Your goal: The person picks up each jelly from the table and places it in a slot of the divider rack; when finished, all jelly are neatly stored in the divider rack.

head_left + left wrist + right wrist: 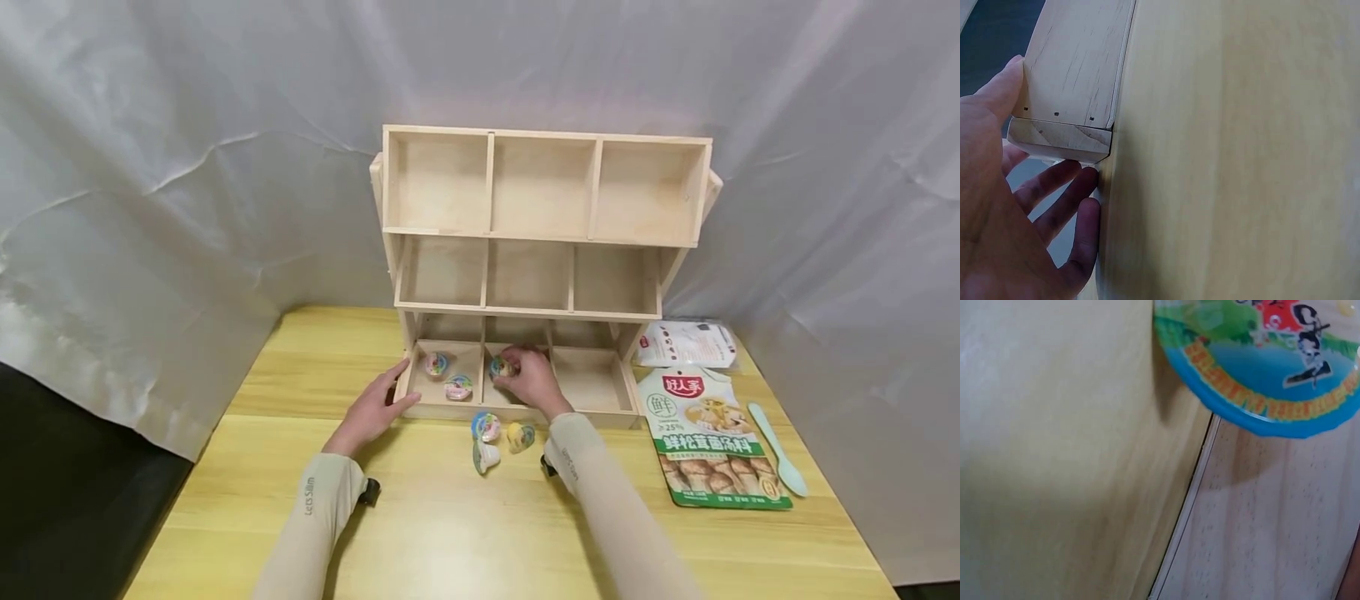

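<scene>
A tiered wooden rack (525, 410) with several compartments stands on the table. My right hand (534, 379) reaches into its bottom middle compartment and pinches a jelly cup (500, 367) between thumb and fingers. Two pink jelly cups, one farther back (435, 365) and one nearer (458, 387), lie in the bottom left compartment. My left hand (372, 412) rests against the rack's front left corner; the left wrist view has its thumb on the panel (1072, 69) and its fingers loosely bent at the end. In the right wrist view, a blue-rimmed jelly cup lid (1260, 369) is close up.
On the table before the rack lie a pink jelly cup (486, 426), a yellow jelly cup (519, 437) and a white jelly cup (487, 456) on its side. At right are a food pouch (708, 442), a pale green spoon (780, 454) and a white packet (688, 343).
</scene>
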Demonstrator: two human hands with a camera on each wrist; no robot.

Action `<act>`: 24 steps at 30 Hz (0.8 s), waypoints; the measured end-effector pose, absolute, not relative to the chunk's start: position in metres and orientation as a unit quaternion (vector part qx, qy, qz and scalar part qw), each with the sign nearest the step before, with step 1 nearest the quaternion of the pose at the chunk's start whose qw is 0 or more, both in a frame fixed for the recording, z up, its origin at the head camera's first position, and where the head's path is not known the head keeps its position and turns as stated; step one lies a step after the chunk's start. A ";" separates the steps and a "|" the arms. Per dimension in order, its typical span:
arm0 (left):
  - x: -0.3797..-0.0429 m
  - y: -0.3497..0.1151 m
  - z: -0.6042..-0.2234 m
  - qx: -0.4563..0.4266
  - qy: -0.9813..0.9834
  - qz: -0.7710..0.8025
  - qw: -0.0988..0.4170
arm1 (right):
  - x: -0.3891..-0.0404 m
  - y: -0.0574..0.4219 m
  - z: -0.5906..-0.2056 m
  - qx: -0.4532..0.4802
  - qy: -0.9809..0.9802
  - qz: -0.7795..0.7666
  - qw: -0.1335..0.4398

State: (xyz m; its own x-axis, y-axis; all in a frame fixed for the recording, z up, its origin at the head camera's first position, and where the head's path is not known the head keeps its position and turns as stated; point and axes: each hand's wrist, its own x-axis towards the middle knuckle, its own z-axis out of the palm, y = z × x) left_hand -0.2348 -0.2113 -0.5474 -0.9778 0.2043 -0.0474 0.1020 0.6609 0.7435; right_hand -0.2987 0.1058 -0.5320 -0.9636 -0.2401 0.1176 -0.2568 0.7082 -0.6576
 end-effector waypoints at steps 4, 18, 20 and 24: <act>-0.233 -0.213 -0.549 0.086 0.910 0.400 0.062 | -0.296 0.103 -0.535 0.133 -0.923 0.362 0.017; -0.234 -0.213 -0.547 0.083 0.908 0.405 0.066 | -0.296 0.104 -0.529 0.141 -0.930 0.339 0.012; -0.234 -0.213 -0.547 0.084 0.908 0.406 0.067 | -0.296 0.105 -0.527 0.145 -0.930 0.338 0.004; -0.233 -0.213 -0.546 0.084 0.906 0.410 0.070 | -0.293 0.109 -0.520 0.165 -0.930 0.328 -0.010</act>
State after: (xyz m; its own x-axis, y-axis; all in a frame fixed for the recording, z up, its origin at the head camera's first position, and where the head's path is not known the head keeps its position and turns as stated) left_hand -0.2333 -0.2130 -0.5457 -0.9761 0.2091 -0.0586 0.0941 0.6505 0.7537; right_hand -0.2932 0.1089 -0.5200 -0.9454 -0.3132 0.0900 -0.3003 0.7299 -0.6141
